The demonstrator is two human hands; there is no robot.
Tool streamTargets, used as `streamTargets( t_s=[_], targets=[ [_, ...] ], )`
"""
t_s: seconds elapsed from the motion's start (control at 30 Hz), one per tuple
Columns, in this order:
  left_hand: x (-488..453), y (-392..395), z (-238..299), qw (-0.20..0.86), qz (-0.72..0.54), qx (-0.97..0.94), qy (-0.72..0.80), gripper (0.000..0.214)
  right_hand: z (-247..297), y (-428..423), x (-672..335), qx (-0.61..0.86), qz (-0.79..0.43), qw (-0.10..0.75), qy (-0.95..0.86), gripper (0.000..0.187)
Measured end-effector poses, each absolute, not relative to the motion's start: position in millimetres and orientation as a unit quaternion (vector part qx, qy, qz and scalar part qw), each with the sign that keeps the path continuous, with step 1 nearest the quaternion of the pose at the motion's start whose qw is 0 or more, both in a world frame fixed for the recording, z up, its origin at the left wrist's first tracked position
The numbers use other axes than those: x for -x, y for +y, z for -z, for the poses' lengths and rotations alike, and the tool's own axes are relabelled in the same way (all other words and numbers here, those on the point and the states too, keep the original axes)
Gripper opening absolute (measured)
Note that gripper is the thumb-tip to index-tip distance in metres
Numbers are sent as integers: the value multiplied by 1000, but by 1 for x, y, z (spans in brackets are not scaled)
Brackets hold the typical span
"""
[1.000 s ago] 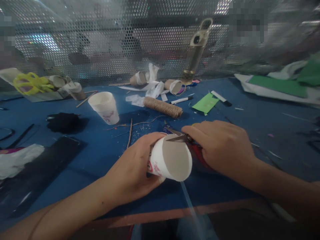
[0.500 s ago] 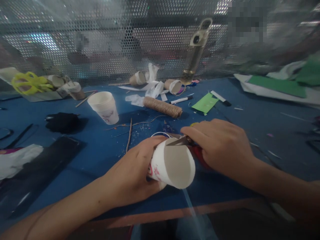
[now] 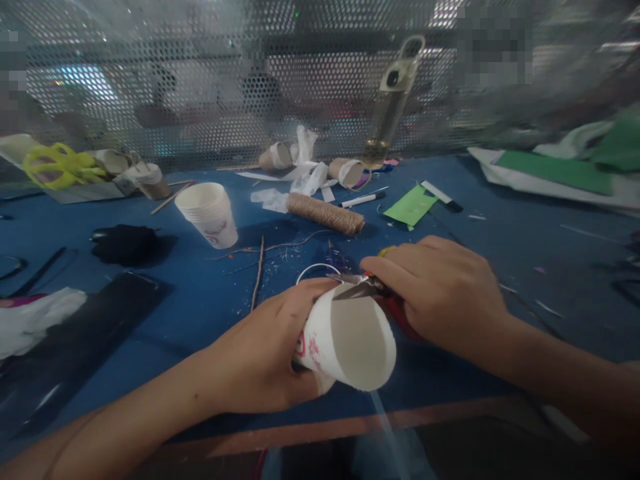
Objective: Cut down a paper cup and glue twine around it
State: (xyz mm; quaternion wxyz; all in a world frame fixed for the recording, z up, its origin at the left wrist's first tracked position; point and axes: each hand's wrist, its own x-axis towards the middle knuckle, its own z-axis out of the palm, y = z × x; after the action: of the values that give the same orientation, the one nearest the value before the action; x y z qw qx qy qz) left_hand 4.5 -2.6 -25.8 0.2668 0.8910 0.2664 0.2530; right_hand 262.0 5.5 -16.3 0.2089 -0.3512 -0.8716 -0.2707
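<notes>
At the near edge of the blue bench (image 3: pixel 500 240), left hand (image 3: pixel 260 360) wrapped tight around a white paper cup (image 3: pixel 345 337), cup on its side, mouth facing the camera. Right hand (image 3: pixel 440 293) closed over the red handles of small scissors (image 3: pixel 357 285); blades slightly parted, at the cup's upper rim. Against a second ago: cup sits lower and a little further right, and a thin white loop (image 3: pixel 313 270), hidden then, now curls up behind the left thumb. Right hand barely shifted. Further back, unchanged: stack of cups (image 3: pixel 210 215), spool of twine (image 3: pixel 325 213), green paper (image 3: pixel 411 205), yellow scissors (image 3: pixel 57 165).
</notes>
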Motion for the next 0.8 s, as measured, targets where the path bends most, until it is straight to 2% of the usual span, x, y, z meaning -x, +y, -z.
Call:
streamTargets(
  t_s=[0.13,0.33,0.8],
  targets=[
    [-4,-1,22,288,-251,-887,259,86,18,6,-264,349,275,214,-870,29],
    [-5,-1,18,343,-184,-879,275,83,18,12,-261,314,285,232,-875,38],
    [1,0,22,455,-168,-839,247,86,19,11,-263,306,252,225,-890,30]
  ],
)
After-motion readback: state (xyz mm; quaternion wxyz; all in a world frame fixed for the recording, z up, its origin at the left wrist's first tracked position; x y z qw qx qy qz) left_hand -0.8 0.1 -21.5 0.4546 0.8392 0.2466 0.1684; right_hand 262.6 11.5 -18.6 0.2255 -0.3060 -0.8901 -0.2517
